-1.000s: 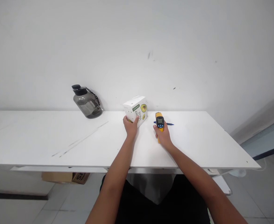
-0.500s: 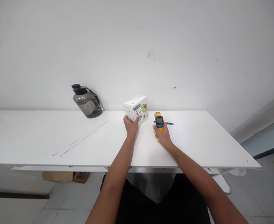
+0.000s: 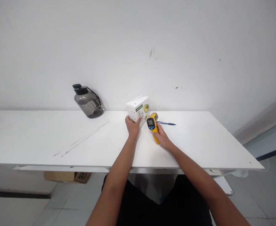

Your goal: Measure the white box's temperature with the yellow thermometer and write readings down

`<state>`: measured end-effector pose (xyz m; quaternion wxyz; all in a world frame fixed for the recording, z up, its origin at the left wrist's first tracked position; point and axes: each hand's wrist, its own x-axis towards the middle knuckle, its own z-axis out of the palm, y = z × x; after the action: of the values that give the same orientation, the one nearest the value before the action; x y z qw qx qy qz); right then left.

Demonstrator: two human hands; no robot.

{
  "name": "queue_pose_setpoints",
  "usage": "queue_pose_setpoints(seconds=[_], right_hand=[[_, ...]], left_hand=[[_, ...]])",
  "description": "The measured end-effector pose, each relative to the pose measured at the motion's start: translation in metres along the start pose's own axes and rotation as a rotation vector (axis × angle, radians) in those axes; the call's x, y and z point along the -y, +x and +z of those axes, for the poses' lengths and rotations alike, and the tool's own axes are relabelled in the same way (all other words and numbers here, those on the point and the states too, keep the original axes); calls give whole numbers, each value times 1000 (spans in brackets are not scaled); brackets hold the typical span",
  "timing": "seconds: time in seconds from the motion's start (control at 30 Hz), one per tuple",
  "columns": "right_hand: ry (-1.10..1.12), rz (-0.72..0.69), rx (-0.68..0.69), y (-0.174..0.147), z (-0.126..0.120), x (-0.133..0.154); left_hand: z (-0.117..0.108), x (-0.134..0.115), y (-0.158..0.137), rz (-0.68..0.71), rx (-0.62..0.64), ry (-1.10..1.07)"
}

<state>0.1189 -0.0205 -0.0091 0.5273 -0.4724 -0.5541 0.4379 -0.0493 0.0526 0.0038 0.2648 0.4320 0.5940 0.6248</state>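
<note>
My left hand (image 3: 133, 127) grips the lower front of a white box (image 3: 138, 108) with green avocado pictures and the word "Meal" on its side. The box stands on the white table near the wall. In my right hand (image 3: 161, 137) is a yellow and black infrared thermometer (image 3: 154, 125), its small screen and blue buttons facing me. The thermometer is just right of the box; whether the two touch I cannot tell. A dark blue pen (image 3: 167, 123) lies behind and to the right of my right hand.
A grey see-through water bottle (image 3: 88, 102) with a black lid and strap stands at the left, by the wall. The white table (image 3: 46, 135) reaches its right edge beyond the pen. On the floor below lies a cardboard box (image 3: 60, 176).
My right hand has turned the thermometer and shifted it left, nearer the box. More of the pen shows now. My left hand stays on the box.
</note>
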Motion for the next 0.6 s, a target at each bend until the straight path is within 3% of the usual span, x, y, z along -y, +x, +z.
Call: queue_pose_setpoints(seconds=[0.37, 0.6], right_hand=[[-365, 82, -1, -11, 10, 4], [-550, -7, 37, -12, 21, 3]], left_hand=[[3, 7, 1, 24, 17, -3], [4, 7, -1, 42, 34, 24]])
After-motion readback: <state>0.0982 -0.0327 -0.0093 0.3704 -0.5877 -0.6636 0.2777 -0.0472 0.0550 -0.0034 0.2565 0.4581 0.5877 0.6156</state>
